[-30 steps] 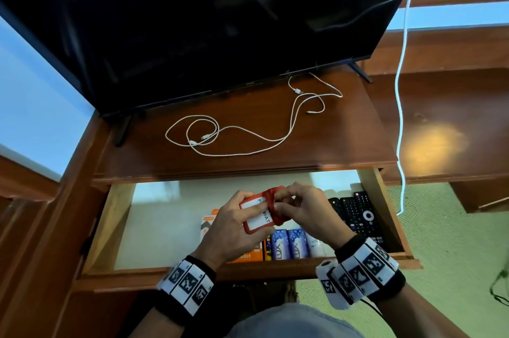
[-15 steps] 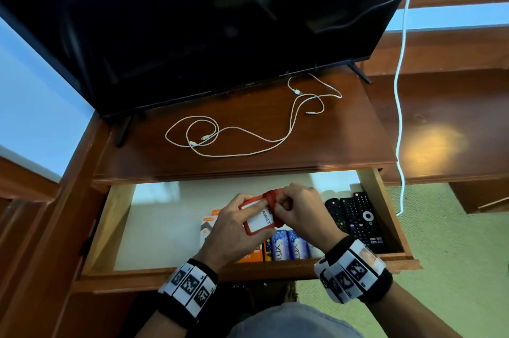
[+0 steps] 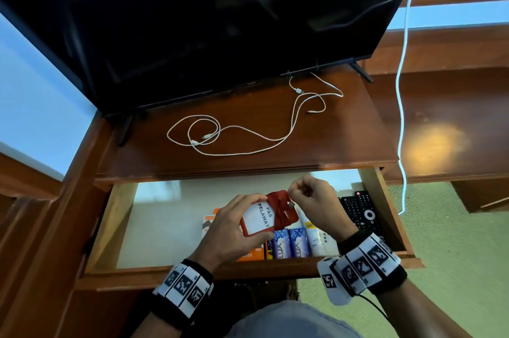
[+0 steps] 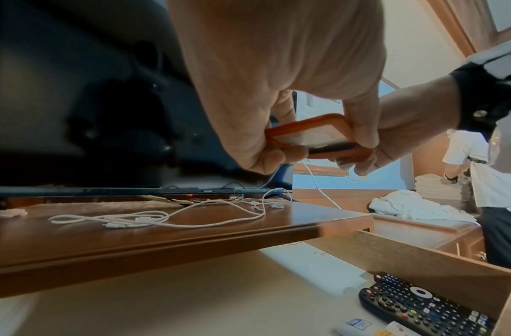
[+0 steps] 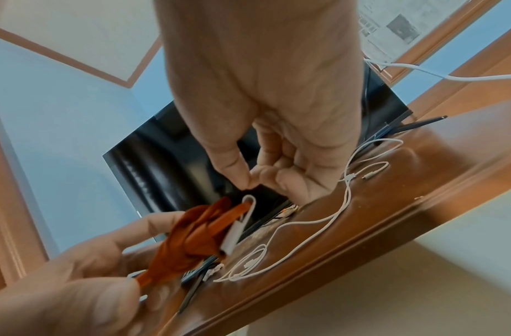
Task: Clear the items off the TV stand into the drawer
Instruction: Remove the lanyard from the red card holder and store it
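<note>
Over the open drawer (image 3: 110,227), the left hand (image 3: 228,236) clamps its grip on the red visitor-pass holder (image 3: 268,213); the right hand (image 3: 314,200) pinches its lanyard (image 5: 202,231) together.

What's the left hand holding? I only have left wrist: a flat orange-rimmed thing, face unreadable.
Observer: Head view shows a red plastic badge holder with a white card reading PAS PELAWAT, gripped by the left hand over the open drawer.
Operator: Anything attached to it?
Observer: Right wrist view shows a red fabric strap bunched round one end, with a white clip on it.
Operator: Right hand doing what?
Observer: The right hand has thumb and forefinger pinched together just above that clip. I can't tell whether they grip anything.
Operator: What's left of the remote in the drawer?
Observer: Blue LUX soap boxes at the front wall.
</note>
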